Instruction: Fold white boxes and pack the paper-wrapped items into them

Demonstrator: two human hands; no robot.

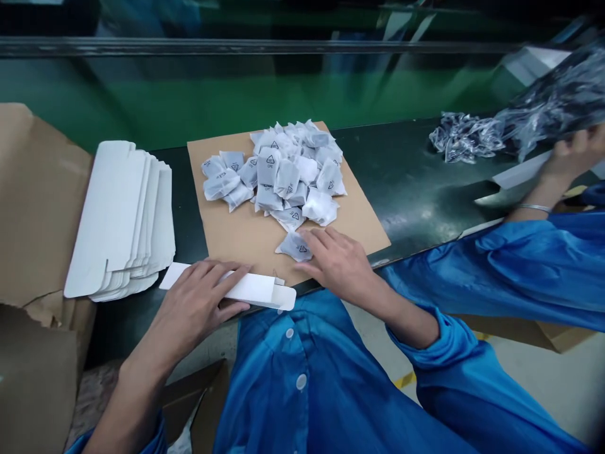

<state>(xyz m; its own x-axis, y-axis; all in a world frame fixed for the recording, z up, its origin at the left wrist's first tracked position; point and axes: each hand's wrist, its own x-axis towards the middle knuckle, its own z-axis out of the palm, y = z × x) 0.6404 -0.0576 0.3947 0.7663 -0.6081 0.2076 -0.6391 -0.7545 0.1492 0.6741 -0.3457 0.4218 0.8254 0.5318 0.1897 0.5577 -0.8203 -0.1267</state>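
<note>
My left hand [203, 290] is wrapped round a slim white carton [253, 289], which lies sideways near the bench's front edge. The carton's flaps stand open at its right end. My right hand [338, 258] has its thumb and fingers closed on a small white pouch [293, 246] printed with a triangle mark. That pouch rests at the near side of a heap of similar pouches [288, 176]. Under the heap lies a flat brown cardboard sheet [363, 217]. What is inside the pouches cannot be made out.
Flattened white cartons [125, 214] are stacked at the left, beside a large brown cardboard box [40, 208]. Crumpled clear plastic bags [472, 135] lie at the right on the dark green bench [401, 170]. A co-worker's hand [574, 154] and blue sleeve are close by there.
</note>
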